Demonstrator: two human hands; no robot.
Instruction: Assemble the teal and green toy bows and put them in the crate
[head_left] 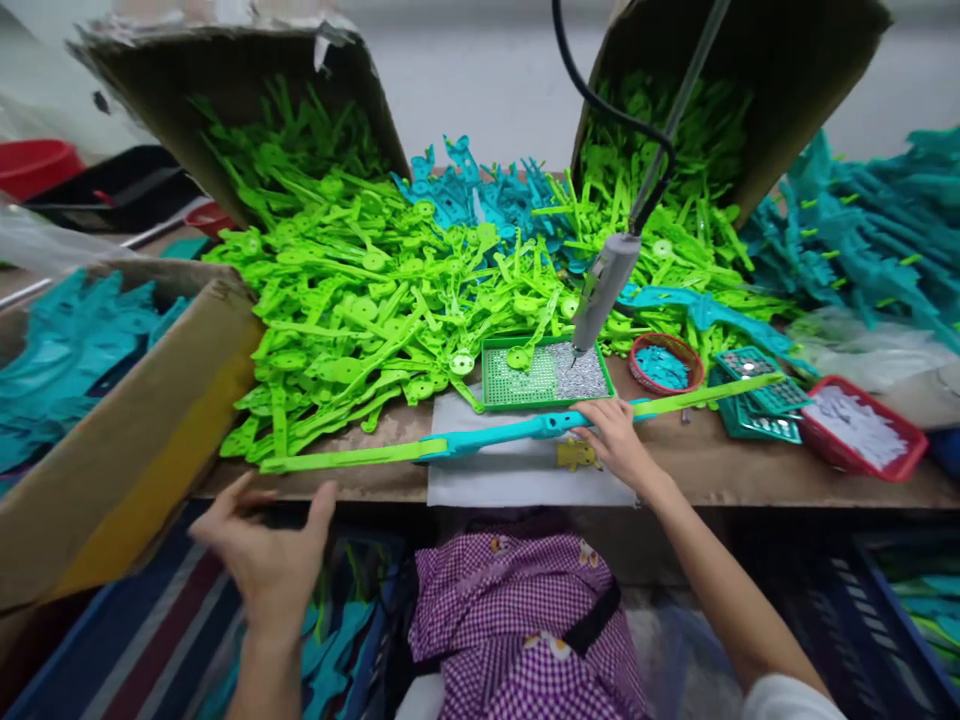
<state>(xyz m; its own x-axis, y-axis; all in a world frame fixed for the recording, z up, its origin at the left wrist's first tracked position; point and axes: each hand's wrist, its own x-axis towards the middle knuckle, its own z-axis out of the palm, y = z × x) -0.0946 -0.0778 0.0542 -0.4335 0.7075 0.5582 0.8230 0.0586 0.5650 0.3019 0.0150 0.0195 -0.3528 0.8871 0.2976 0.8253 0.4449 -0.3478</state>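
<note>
A long bar, blue in the middle with green arms at both ends (517, 432), lies across the front of the table above a white sheet (480, 485). My right hand (616, 440) has its fingers closed on the blue middle part, right of its centre. Below the bar's left green end, my left hand (266, 540) is held with thumb and fingers apart, nothing between them. Just behind the bar sits a green tray (525, 403) of small silvery screws. A grey electric screwdriver (606, 290) hangs over that tray, its tip down at the screws.
Heaps of green parts (352, 290) spill from two cardboard boxes behind. A carton of blue parts (142, 400) stands at left. To the right are a round red basket (666, 364), green trays (761, 380) and a red tray of white pieces (859, 430). Blue crates stand below the table.
</note>
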